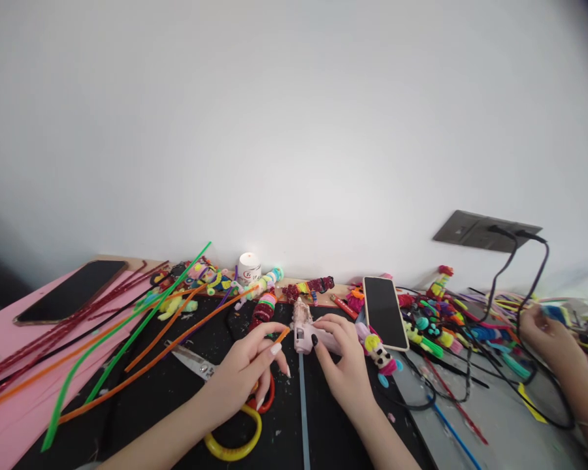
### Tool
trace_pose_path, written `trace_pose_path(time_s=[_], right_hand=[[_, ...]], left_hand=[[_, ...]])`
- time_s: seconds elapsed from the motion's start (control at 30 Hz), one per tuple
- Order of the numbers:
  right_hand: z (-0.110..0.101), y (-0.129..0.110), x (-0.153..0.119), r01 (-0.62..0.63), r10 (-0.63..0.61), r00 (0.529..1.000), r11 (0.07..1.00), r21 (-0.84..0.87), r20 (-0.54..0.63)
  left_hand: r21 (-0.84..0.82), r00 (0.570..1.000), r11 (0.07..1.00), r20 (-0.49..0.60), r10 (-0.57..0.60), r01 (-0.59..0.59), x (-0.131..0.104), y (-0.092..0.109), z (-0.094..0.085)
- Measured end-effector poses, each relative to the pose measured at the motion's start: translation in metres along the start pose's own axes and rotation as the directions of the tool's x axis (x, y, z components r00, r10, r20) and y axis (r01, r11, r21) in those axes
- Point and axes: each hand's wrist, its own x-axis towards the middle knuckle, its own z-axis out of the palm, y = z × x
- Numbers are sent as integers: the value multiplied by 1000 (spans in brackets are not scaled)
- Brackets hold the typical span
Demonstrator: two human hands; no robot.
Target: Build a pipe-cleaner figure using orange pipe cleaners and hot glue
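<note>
Head view: left hand [249, 365] fingers pinch orange stem [282, 335], burn risk if they slip onto a hot nozzle of glue gun [302, 331] at 12 o'clock; right hand [345, 369] fingers half-curled there, can't tell if gripping; white cup [249, 266] at gun's 11 o'clock, contents unclear.

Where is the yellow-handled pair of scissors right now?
In the head view, the scissors lie left of centre on the black mat, partly beneath the left hand, blades pointing toward the pink sheet.
</note>
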Motion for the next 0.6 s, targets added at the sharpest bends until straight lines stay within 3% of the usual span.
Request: trace_pose_path(time_s=[0.13, 0.33, 0.6], right_hand=[[1, -7, -1, -18, 12, 999, 979, 203, 32], [6, -12, -5, 16, -44, 992, 975, 223, 121], [5, -7, -5, 28, -24, 999, 992, 124, -32]], left_hand=[[-172, 991, 984, 127, -29, 51, 3, -2, 1], [-272, 971, 953, 225, -74, 136, 1, 1, 3], [-362, 995, 929, 86, -42, 70, 4, 2, -6]])
